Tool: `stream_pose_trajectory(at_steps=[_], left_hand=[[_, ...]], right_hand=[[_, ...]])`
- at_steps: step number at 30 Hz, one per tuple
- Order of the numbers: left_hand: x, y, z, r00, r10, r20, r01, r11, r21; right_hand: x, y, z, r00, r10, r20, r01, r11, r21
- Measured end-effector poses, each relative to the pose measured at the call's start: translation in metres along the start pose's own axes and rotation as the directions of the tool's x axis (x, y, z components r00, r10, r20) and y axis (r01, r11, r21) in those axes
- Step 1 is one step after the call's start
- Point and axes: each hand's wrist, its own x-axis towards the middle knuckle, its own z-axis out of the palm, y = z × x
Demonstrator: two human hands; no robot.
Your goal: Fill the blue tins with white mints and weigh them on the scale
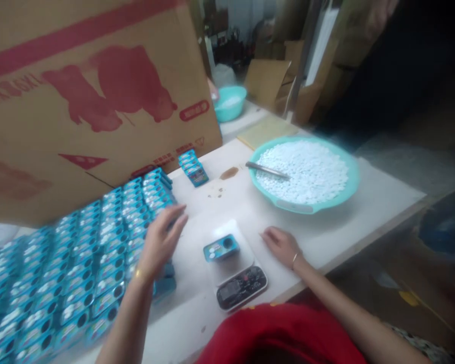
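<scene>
A small blue box [222,247] with a dark round hole in its top lies on the white plate of a digital scale [241,287]. My left hand [165,235] hovers left of the scale, beside the rows of boxes, with thumb and fingers apart and nothing between them. To the scale's right is my right hand [282,245], low over the table with its fingers curled together; whatever they may hold is hidden. Beyond it stands a wide turquoise basin [307,208] heaped with small white pellets [311,167]. A metal scoop or spoon handle [267,170] rests across the pellets.
Many similar blue boxes [87,268] stand in tight rows on the left. A short row of boxes [193,168] sits farther back. Behind rises a large cardboard carton [98,101]. A second turquoise basin [231,103] is at the far end, with part of someone's hand beside it.
</scene>
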Motion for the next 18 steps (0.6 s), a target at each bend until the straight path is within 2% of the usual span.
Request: stream_pose_trajectory(at_steps=[3,6,10,14,18], left_hand=[[-0.050,-0.007,0.011,0.980,-0.188,0.060,0.195,0.970,-0.146],[-0.080,-0.023,0.037,0.943,-0.318,0.101,0.333,0.878,-0.344],[-0.103,-0.029,0.061,0.957,-0.266,0.113,0.284,0.796,-0.534],[-0.119,-0.020,0.067,0.973,-0.216,0.077,0.221,0.787,-0.576],[-0.127,-0.020,0.071,0.986,-0.161,0.051,0.157,0.761,-0.630]], right_hand=[[-0.001,-0.003,0.002,0.999,-0.037,-0.001,0.037,0.998,-0.050],[0.003,-0.003,0.006,0.998,-0.058,-0.033,0.056,0.996,-0.063],[0.005,-0.002,0.007,0.997,-0.060,-0.050,0.058,0.997,-0.054],[-0.002,0.000,0.002,0.999,-0.038,-0.031,0.038,0.999,-0.021],[-0.003,0.009,0.003,1.000,-0.001,-0.001,0.001,1.000,-0.015]])
